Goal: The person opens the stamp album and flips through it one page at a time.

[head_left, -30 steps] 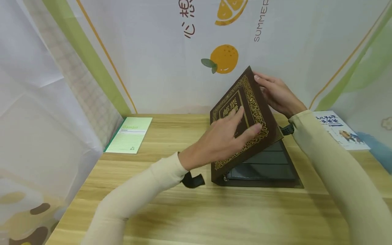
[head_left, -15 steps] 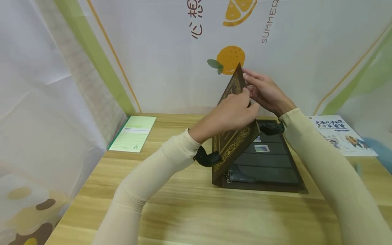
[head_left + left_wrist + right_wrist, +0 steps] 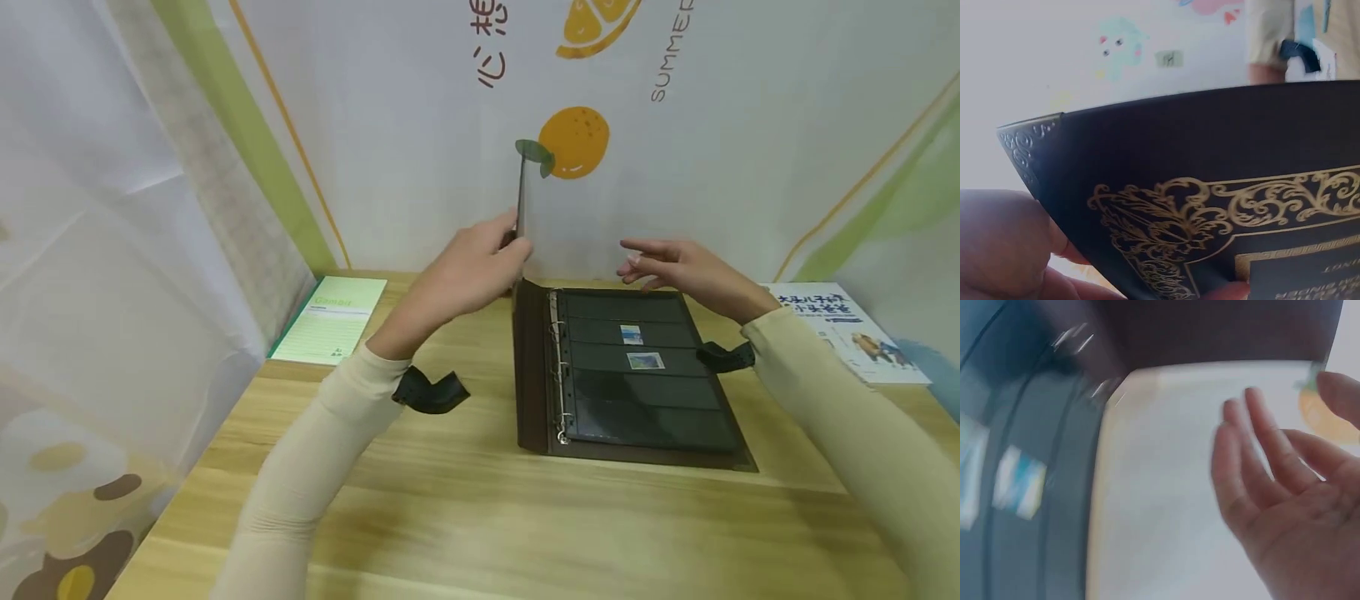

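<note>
A dark brown stamp album (image 3: 532, 367) lies on the table with its front cover (image 3: 1160, 137) raised nearly upright, gold scrollwork on its outer face. My left hand (image 3: 476, 262) grips the edge of this cover, thumb on one side and fingers on the other. Black pocket pages (image 3: 645, 400) sit on metal rings (image 3: 557, 367) along the spine. Two small stamps show in the pockets, a blue one (image 3: 632, 334) and a greenish one (image 3: 645, 361). My right hand (image 3: 686, 271) hovers above the far end of the pages, fingers loosely extended and holding nothing.
A light green notepad (image 3: 330, 321) lies at the back left of the wooden table (image 3: 450, 517). At the back right is a white illustrated book (image 3: 847, 333), partly covered by the right sleeve. A printed cloth (image 3: 420, 167) hangs behind the table.
The album's cover has swung leftward from leaning over the pages to nearly upright, uncovering the pages. My left hand has taken its edge; my right hand has left the cover and lowered.
</note>
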A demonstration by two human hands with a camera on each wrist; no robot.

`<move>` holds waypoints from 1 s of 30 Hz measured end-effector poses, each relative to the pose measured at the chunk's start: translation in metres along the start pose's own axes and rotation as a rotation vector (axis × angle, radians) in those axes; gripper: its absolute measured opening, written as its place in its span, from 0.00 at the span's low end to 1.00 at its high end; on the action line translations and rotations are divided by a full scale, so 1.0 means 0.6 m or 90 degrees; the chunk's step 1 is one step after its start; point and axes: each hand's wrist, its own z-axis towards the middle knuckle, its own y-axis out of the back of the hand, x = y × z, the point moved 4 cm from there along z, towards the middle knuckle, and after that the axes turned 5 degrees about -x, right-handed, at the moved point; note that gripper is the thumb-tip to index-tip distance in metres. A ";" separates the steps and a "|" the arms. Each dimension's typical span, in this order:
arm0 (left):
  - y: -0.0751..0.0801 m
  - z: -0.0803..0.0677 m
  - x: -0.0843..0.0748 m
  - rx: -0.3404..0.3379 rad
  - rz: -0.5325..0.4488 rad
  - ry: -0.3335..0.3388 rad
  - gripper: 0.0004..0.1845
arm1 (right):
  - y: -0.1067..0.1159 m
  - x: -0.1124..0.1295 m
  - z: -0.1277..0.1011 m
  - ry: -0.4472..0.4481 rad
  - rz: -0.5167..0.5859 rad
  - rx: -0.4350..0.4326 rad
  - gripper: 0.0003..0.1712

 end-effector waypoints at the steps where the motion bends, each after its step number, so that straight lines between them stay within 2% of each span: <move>1: 0.009 -0.005 0.011 -0.005 -0.003 0.013 0.30 | 0.002 -0.015 -0.007 -0.009 -0.044 0.005 0.39; 5: 0.047 -0.029 0.058 -0.011 -0.007 0.062 0.33 | 0.001 -0.074 -0.038 -0.005 -0.197 0.037 0.43; 9: 0.092 -0.062 0.108 -0.008 0.014 0.096 0.35 | -0.014 -0.118 -0.061 0.053 -0.308 0.054 0.46; 13: 0.131 -0.100 0.150 -0.009 0.064 0.127 0.34 | -0.034 -0.141 -0.077 0.087 -0.312 0.068 0.49; 18: 0.156 -0.142 0.202 -0.019 0.156 0.150 0.32 | -0.058 -0.160 -0.087 0.074 -0.309 0.090 0.54; 20: 0.156 -0.156 0.225 -0.028 0.210 0.145 0.31 | -0.064 -0.165 -0.090 0.070 -0.313 0.093 0.55; 23: 0.139 -0.173 0.259 -0.034 0.309 0.127 0.27 | -0.072 -0.169 -0.094 0.063 -0.311 0.105 0.57; 27: 0.088 -0.185 0.292 -0.022 0.411 0.101 0.23 | -0.072 -0.176 -0.108 0.044 -0.303 0.116 0.59; 30: 0.045 -0.186 0.304 -0.008 0.452 0.094 0.27 | -0.065 -0.179 -0.121 0.027 -0.298 0.111 0.59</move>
